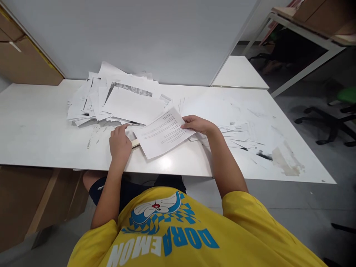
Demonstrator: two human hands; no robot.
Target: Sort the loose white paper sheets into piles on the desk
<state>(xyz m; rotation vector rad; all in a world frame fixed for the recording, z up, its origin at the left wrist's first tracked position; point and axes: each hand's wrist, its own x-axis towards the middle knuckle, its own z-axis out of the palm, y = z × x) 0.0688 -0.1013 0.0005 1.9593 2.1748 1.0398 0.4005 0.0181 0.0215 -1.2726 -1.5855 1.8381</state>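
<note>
A printed sheet of paper (162, 132) lies tilted near the front edge of the white table (36, 126). My right hand (198, 124) pinches its right edge, fingers closed on it. My left hand (120, 142) rests on the table at the sheet's left corner, fingers curled, over a small pale object (135, 143) that I cannot make out clearly. A loose heap of papers (116, 96) sits just beyond my left hand.
More sheets (236, 122) lie spread flat to the right, with dark smudges and a scuffed patch (283, 161) on the tabletop. A grey partition stands behind the table. A brown cardboard box (25, 55) is at far left, an office chair base (330, 124) at right.
</note>
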